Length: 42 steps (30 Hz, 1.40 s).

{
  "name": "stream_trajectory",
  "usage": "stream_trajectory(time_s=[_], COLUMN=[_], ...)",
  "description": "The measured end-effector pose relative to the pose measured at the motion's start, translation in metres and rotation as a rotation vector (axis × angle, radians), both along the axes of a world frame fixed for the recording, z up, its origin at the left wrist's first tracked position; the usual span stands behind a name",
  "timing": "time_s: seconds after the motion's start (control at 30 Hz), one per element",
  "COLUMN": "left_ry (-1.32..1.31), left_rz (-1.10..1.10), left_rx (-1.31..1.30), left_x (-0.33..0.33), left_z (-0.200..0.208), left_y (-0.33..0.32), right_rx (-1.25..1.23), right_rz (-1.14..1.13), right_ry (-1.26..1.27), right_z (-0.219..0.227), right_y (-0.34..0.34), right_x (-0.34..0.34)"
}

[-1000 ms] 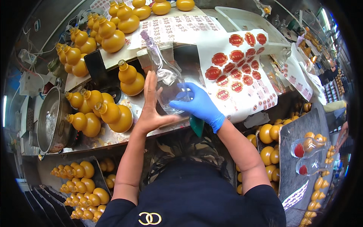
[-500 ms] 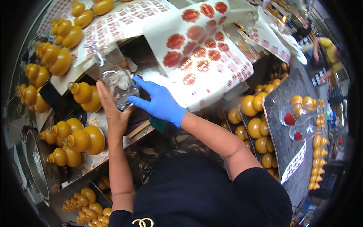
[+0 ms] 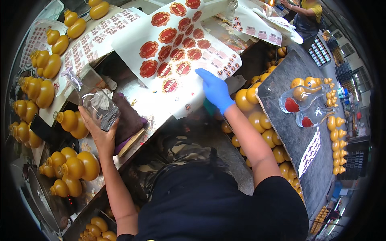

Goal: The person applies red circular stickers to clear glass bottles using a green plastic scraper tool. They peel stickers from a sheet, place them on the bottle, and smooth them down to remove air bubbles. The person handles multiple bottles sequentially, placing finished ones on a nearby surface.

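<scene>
A clear glass, gourd-shaped bottle (image 3: pixel 95 101) with a narrow neck leans over the workbench, and my bare left hand (image 3: pixel 100 136) is closed round its lower end. Over the right edge of a white sticker sheet (image 3: pixel 185 94) is my right hand (image 3: pixel 217 90), in a blue glove, its fingers stretched out. I cannot tell whether its fingertips press on the paper. Large red-and-gold oval labels (image 3: pixel 167 35) and smaller round ones cover the sheet. A dark folded cloth (image 3: pixel 126 118) lies beside the bottle.
Yellow-brown gourd-shaped bottles (image 3: pixel 42 92) line the left side, and more fill crates (image 3: pixel 257 120) at right. Two clear bottles with red labels (image 3: pixel 297 102) lie on a dark board (image 3: pixel 277 88). A person in yellow (image 3: pixel 307 12) is at the far right.
My gloved right hand has left the bottle and moved right to the sheet's edge. The left hand keeps the bottle, now farther from the right hand. The whole view has also shifted.
</scene>
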State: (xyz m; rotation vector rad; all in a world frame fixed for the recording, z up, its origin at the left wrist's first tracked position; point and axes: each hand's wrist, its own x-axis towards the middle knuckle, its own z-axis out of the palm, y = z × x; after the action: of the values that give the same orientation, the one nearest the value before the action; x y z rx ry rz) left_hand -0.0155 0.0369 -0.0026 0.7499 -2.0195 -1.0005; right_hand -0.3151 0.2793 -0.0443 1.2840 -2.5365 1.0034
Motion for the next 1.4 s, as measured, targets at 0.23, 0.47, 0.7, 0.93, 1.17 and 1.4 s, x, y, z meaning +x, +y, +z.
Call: stream_trajectory(time_s=[0.23,0.47,0.7,0.93,1.17,1.4], left_ry=[-0.021,0.0,-0.036,0.227,-0.07,0.125], left_rz=[0.014,0.011,0.207,0.193,0.275,0.352], left_rx=[-0.004,-0.05,-0.493,0.715,0.508,0.363], left_x=[0.0,0.004,-0.01,-0.168,-0.203,-0.192], left_z=[0.001,-0.004,0.035,-0.056,-0.063,-0.087], left_y=[0.001,-0.001,0.041,0.048,0.018,0.023], right_rx=[0.507,0.434,0.23,0.055,0.196,0.229], right_rz=[0.089,0.044,0.106,0.092,0.178,0.233], right_ry=[0.063,0.086,-0.091,-0.079,-0.054,-0.029], right_z=[0.001,-0.005,0.029,0.011,0.019,-0.001], right_y=[-0.037,0.008,-0.029,-0.087,-0.113,-0.131], right_x=[-0.015,0.004,0.01,0.006,-0.022,-0.03])
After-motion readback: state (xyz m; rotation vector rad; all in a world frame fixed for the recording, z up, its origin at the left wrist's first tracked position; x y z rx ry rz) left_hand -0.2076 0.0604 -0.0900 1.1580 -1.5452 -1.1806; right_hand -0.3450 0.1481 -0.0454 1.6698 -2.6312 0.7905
